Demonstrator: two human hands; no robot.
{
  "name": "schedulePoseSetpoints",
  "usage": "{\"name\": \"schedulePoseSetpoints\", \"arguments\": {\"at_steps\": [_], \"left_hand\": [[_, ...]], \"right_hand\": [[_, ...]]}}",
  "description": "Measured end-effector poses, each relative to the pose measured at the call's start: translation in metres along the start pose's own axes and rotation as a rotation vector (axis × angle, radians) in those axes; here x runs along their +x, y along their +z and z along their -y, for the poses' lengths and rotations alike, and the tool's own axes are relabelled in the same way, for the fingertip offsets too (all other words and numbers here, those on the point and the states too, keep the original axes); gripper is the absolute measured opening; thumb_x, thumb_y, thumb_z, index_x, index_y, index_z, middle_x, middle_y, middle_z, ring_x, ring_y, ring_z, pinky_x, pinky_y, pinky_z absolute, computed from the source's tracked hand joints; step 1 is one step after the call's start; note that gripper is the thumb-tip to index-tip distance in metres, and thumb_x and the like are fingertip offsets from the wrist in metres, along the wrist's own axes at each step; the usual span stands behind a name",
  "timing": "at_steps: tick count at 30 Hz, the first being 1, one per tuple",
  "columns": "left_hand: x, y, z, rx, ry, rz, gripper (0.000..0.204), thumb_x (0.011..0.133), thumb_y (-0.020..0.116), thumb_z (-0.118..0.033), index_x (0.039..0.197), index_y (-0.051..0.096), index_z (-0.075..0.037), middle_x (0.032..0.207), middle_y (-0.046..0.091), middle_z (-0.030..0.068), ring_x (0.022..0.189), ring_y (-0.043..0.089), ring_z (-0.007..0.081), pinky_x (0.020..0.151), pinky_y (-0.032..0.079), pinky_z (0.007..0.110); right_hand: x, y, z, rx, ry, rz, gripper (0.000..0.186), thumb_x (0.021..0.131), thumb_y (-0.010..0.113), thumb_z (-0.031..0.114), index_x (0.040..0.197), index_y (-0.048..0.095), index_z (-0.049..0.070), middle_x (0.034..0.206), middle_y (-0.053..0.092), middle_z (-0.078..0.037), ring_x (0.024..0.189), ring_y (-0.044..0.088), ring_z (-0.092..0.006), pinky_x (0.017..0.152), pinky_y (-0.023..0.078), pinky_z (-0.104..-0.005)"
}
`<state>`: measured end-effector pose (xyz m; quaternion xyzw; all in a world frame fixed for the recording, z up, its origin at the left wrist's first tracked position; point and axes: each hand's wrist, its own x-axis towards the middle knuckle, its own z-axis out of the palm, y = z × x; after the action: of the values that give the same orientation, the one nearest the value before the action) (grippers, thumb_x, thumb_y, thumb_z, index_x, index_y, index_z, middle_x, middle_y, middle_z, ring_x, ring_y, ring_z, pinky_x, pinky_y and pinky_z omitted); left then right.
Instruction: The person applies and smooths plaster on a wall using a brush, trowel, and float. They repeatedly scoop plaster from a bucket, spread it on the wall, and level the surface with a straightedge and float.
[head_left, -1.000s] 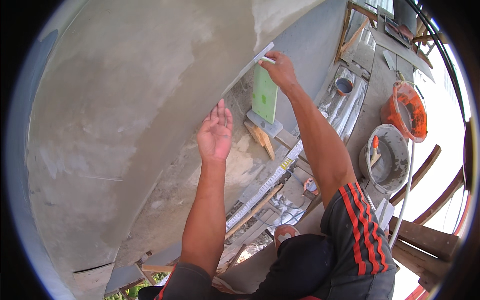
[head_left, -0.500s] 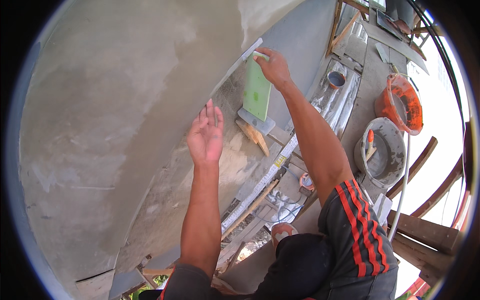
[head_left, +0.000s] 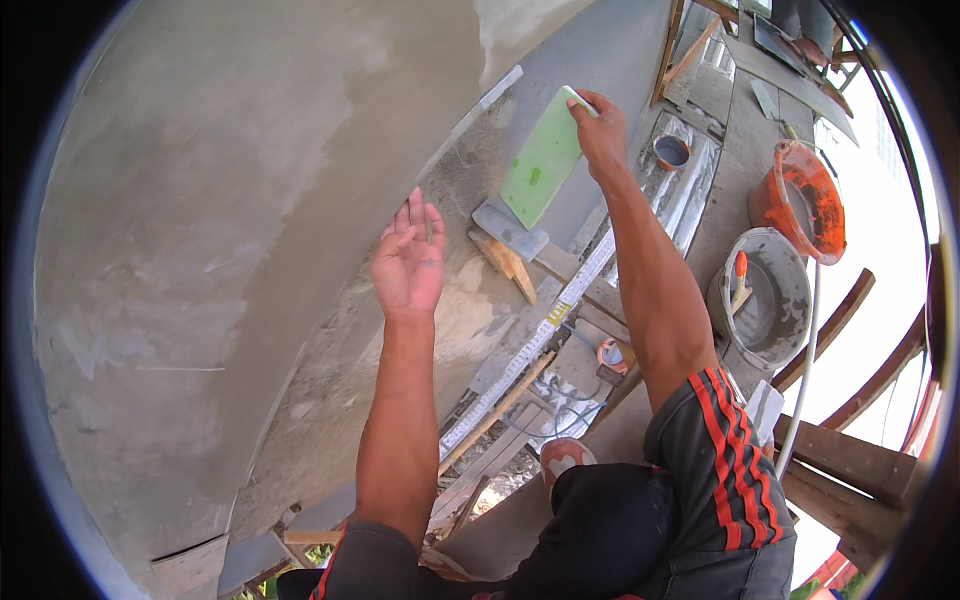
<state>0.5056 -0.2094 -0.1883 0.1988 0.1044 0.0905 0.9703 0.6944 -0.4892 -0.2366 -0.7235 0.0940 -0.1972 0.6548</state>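
My right hand (head_left: pixel 605 135) grips the upper end of a pale green rectangular board (head_left: pixel 535 172) between thumb and fingers, tilted beside the plastered edge. The board's lower end is at a grey flat piece (head_left: pixel 512 224), which sits over an angled wooden offcut (head_left: pixel 505 262). My left hand (head_left: pixel 408 255) is open and empty, palm up, with its fingertips at the lower edge of the grey plastered surface (head_left: pixel 220 200). A light strip (head_left: pixel 490 100) runs along that edge above my left hand. Whether my left fingertips touch the edge I cannot tell.
At right stand an orange bucket (head_left: pixel 820 200) and a grey bucket (head_left: pixel 770 335) holding an orange-handled tool (head_left: pixel 740 270). A small pot (head_left: pixel 672 153) rests on foil-covered planks. A long white straightedge (head_left: pixel 480 410) crosses diagonally below. Curved timbers and hanging cables line the far right.
My right hand has moved right with the green board, which now tilts more and is away from the light strip. My left hand has shifted slightly left in view.
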Motion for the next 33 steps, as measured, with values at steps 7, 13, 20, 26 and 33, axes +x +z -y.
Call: {"name": "schedulePoseSetpoints", "arguments": {"at_steps": [7,13,20,26,33], "left_hand": [[0.003,0.000,0.000,-0.006,-0.003,0.028,0.072,0.088,0.045,0.020,0.157,0.049,0.000,0.172,0.045,0.0149,0.162,0.041,0.0310,0.126,0.042,0.053],[0.007,-0.011,0.001,0.005,0.004,0.069,0.075,0.090,0.042,0.020,0.162,0.044,0.000,0.176,0.038,0.0132,0.165,0.036,0.0282,0.126,0.042,0.050],[0.007,-0.018,0.003,-0.035,-0.020,0.049,0.075,0.089,0.042,0.022,0.161,0.044,0.000,0.174,0.042,0.0132,0.164,0.039,0.0282,0.125,0.043,0.051],[0.007,-0.002,0.019,-0.077,-0.023,0.033,0.073,0.090,0.043,0.022,0.159,0.045,-0.002,0.170,0.046,0.0140,0.160,0.044,0.0292,0.123,0.045,0.053],[0.001,-0.006,0.007,-0.062,0.010,0.019,0.077,0.091,0.043,0.021,0.163,0.042,-0.006,0.172,0.044,0.0091,0.160,0.044,0.0261,0.122,0.045,0.050]], "right_hand": [[-0.003,-0.054,0.015,0.062,0.060,-0.161,0.037,0.100,0.077,0.023,0.129,0.078,0.001,0.118,0.079,-0.018,0.110,0.074,-0.0271,0.098,0.056,-0.0390],[0.009,-0.148,0.061,0.213,-0.096,-0.585,0.036,0.105,0.072,0.017,0.135,0.070,-0.004,0.125,0.074,-0.017,0.111,0.073,-0.0259,0.096,0.057,-0.0360],[-0.010,-0.312,0.093,0.352,-0.211,-1.156,0.044,0.109,0.067,0.017,0.144,0.057,-0.006,0.135,0.069,-0.021,0.118,0.073,-0.0288,0.090,0.063,-0.0392],[-0.020,-0.408,0.062,0.345,-0.106,-1.328,0.054,0.101,0.076,0.008,0.148,0.052,0.001,0.133,0.066,-0.022,0.116,0.072,-0.0340,0.090,0.070,-0.0510],[-0.053,-0.235,0.096,-0.050,-0.222,-0.807,0.050,0.108,0.068,0.017,0.151,0.053,-0.001,0.135,0.067,-0.017,0.112,0.072,-0.0274,0.095,0.061,-0.0372]]}}
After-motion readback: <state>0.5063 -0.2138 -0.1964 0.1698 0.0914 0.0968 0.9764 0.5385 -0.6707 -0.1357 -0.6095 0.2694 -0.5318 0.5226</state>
